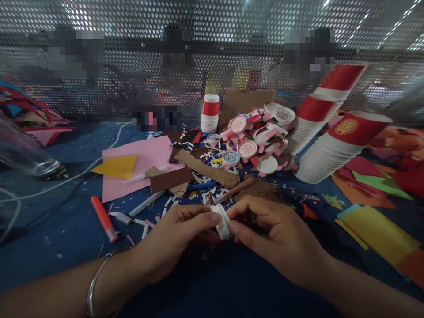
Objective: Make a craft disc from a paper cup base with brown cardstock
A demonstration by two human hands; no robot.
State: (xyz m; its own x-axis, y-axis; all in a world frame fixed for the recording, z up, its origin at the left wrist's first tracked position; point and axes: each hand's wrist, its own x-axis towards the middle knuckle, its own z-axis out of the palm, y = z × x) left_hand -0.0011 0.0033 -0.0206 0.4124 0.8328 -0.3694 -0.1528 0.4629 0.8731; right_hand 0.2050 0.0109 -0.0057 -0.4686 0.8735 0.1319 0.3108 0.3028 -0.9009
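Between my two hands is a small white paper ring (221,224), which looks like a rim cut from a paper cup. My left hand (180,236), with a silver bangle on the wrist, pinches its left side, thumb on top. On the other side, my right hand (273,232) grips the ring's right edge between thumb and fingers. Just behind the ring lie a brown pencil-like stick (236,190), a blue pen (202,186) and many paper scraps. A pile of cut cup bases with pink paper tabs (247,149) sits farther back.
Stacks of red and white paper cups (331,152) lean at the right, near coloured paper sheets (380,225). Pink paper (132,154), an orange-red marker (104,218) and a clear glass vessel (29,150) lie left. A perforated metal screen (132,53) stands behind the blue table (66,247).
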